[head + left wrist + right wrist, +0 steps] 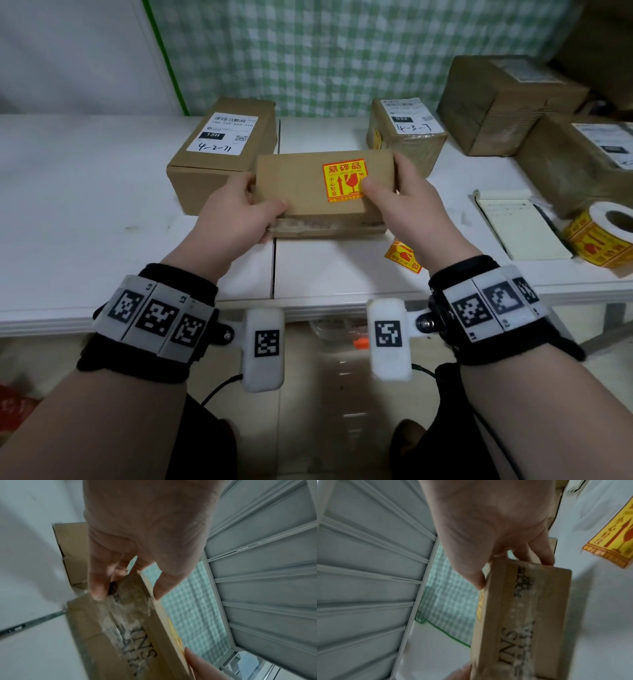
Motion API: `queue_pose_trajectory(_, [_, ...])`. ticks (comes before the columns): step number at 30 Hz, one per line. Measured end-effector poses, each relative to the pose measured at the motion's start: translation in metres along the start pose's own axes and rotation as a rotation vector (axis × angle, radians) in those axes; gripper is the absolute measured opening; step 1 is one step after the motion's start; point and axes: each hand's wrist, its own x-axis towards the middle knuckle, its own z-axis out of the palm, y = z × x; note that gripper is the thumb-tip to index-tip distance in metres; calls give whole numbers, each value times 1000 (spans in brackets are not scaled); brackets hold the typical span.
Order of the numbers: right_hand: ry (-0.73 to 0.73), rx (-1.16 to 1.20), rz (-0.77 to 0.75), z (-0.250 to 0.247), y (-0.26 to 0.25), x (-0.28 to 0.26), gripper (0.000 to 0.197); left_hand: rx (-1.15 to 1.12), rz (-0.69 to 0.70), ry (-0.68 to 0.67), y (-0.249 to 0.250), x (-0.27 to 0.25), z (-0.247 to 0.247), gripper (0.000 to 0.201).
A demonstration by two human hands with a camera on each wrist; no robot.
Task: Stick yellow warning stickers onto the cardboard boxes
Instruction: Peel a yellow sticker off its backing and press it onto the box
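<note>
I hold a small flat cardboard box [308,185] above the white table [85,205], tilted toward me. A yellow and red warning sticker [344,181] sits on its upper face. My left hand [239,209] grips the box's left end, thumb on top and fingers underneath. My right hand [404,205] grips the right end, its thumb pressing the sticker's right edge. In the left wrist view the box [130,628] shows printed letters on its taped side, with my left hand [126,592] pinching its end. In the right wrist view my right hand [513,572] clasps the same box [522,622].
A loose yellow sticker [404,257] lies on the table under my right wrist. A sticker roll [603,236] and a notepad [517,222] sit at the right. Labelled cardboard boxes [222,150] stand behind, with several more at the back right [404,137].
</note>
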Motion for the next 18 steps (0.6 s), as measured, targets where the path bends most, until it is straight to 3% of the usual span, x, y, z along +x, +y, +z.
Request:
queue_pose_trajectory(3, [-4,264,-5,-10,0,-2,38,-79,-1,-40,3,-4,8,54])
queue_pose_trajectory(6, [-66,322,3,-17,0,-7,35,-76,69,-41,5,-1,14,57])
queue_pose_trajectory(15, [-123,116,31,-29,-1,-3,69,29,147,9,18,30,12,53])
queue_pose_trajectory(18, [-76,17,34,-21,-9,6,70,43,158,-15,24,39,10,53])
